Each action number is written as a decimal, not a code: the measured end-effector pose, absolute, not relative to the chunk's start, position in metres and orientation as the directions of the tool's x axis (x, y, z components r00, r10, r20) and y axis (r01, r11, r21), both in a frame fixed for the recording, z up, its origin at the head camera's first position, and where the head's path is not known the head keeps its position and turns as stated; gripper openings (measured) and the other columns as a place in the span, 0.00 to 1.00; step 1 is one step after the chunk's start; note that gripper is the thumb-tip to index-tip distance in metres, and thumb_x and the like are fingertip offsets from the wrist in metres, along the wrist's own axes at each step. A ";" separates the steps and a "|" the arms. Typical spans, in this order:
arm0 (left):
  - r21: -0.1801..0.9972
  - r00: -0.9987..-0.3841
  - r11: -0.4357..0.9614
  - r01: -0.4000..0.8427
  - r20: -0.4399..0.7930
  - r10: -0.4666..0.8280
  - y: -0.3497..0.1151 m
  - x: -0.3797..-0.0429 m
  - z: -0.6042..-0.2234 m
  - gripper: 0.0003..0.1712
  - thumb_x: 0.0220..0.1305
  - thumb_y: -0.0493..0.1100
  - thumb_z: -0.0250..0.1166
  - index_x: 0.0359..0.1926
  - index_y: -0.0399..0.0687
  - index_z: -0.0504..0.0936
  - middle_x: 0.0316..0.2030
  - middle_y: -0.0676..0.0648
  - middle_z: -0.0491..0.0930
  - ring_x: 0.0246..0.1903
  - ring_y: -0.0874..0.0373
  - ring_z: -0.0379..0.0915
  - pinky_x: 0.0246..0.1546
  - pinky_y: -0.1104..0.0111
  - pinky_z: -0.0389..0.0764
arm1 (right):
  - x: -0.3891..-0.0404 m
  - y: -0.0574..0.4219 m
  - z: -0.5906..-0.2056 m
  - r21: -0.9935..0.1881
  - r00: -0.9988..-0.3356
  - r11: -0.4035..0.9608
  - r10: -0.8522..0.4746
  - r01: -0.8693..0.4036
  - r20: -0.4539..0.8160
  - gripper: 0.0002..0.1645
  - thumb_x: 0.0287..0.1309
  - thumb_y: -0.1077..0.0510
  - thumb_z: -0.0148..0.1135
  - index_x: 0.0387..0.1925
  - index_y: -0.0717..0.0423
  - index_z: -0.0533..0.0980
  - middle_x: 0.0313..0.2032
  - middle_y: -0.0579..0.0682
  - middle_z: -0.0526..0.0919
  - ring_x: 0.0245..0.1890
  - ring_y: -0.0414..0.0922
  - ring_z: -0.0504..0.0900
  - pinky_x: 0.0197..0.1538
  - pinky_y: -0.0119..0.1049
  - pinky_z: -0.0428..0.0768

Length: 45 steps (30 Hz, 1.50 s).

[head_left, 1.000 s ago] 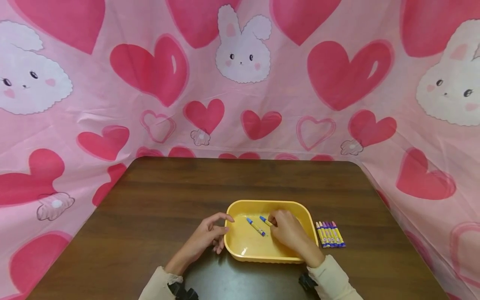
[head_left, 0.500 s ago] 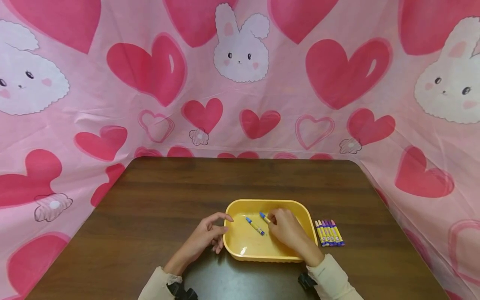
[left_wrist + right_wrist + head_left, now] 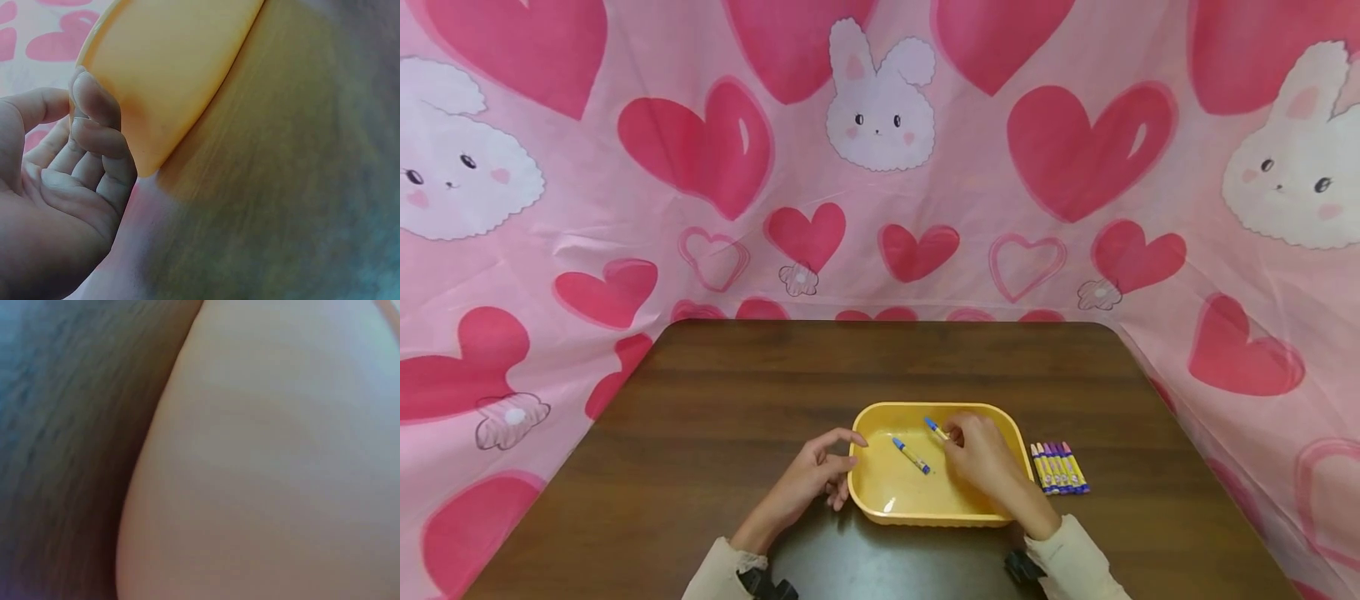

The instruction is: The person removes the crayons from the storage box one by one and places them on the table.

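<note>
In the head view a yellow tray (image 3: 940, 521) stands on the table. My left hand (image 3: 812, 475) holds its left rim; in the left wrist view the fingers of this hand (image 3: 69, 169) are curled at the tray edge (image 3: 181, 62). Inside the tray my right hand (image 3: 988, 458) pinches a blue-tipped crayon (image 3: 935, 428) by its lower end, which the fingers hide. A second blue crayon (image 3: 912, 456) lies slanted on the tray floor to the left. The right wrist view is filled by a blurred pale surface, too close to identify.
Right of the tray, several crayons (image 3: 1060, 468) with pale, purple and pink tips lie side by side in a row. The dark wooden table (image 3: 760, 367) reaches back to a pink cloth (image 3: 865, 192) with hearts and rabbits.
My right hand has shifted slightly up and to the right with the pinched crayon, which now sits nearer the tray's back wall. The left hand stays at the rim.
</note>
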State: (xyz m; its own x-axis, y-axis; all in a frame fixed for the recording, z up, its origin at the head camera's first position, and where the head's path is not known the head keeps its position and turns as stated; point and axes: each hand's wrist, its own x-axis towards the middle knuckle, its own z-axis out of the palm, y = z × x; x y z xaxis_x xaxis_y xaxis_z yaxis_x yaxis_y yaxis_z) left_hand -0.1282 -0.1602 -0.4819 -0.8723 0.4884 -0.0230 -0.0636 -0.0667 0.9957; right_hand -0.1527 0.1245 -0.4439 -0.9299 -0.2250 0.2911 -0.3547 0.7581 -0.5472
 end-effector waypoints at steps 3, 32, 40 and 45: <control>0.996 -0.872 -0.064 -0.061 -0.022 0.489 -0.161 -0.128 -0.482 0.20 0.74 0.37 0.55 0.62 0.32 0.67 0.15 0.49 0.76 0.13 0.60 0.72 0.16 0.70 0.74 | -0.147 0.129 -0.440 -0.545 -0.916 0.749 -0.218 -0.378 0.336 0.06 0.48 0.70 0.69 0.30 0.60 0.83 0.25 0.46 0.82 0.26 0.38 0.77 0.32 0.34 0.79; 0.997 -0.875 -0.057 -0.060 -0.025 0.483 -0.161 -0.130 -0.484 0.20 0.74 0.38 0.56 0.61 0.33 0.68 0.15 0.48 0.76 0.13 0.59 0.72 0.16 0.70 0.74 | -0.114 0.206 -0.418 -0.613 -0.901 0.735 0.008 -0.289 0.434 0.09 0.50 0.70 0.71 0.35 0.59 0.84 0.26 0.45 0.83 0.27 0.39 0.79 0.31 0.29 0.79; 0.996 -0.874 -0.054 -0.068 -0.033 0.485 -0.162 -0.128 -0.483 0.22 0.74 0.39 0.56 0.63 0.33 0.67 0.15 0.49 0.76 0.13 0.58 0.72 0.16 0.70 0.74 | -0.118 0.250 -0.431 -0.636 -0.904 0.745 0.110 -0.200 0.412 0.07 0.52 0.65 0.71 0.36 0.58 0.85 0.27 0.47 0.86 0.27 0.31 0.79 0.31 0.20 0.74; 0.997 -0.876 -0.050 -0.065 -0.033 0.481 -0.161 -0.128 -0.481 0.20 0.75 0.38 0.55 0.62 0.31 0.66 0.15 0.48 0.76 0.13 0.59 0.72 0.16 0.70 0.74 | -0.123 0.283 -0.441 -0.642 -0.944 0.763 0.152 -0.077 0.294 0.10 0.57 0.58 0.71 0.40 0.56 0.86 0.31 0.49 0.88 0.29 0.27 0.78 0.32 0.27 0.74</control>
State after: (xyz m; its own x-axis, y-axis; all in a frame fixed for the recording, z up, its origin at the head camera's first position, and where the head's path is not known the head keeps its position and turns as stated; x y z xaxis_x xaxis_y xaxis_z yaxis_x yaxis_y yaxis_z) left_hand -0.1283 -0.1610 -0.4814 -0.8759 0.4814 -0.0329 -0.0651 -0.0505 0.9966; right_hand -0.1226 0.2828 -0.4414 -0.9436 0.1524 0.2940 -0.0768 0.7628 -0.6420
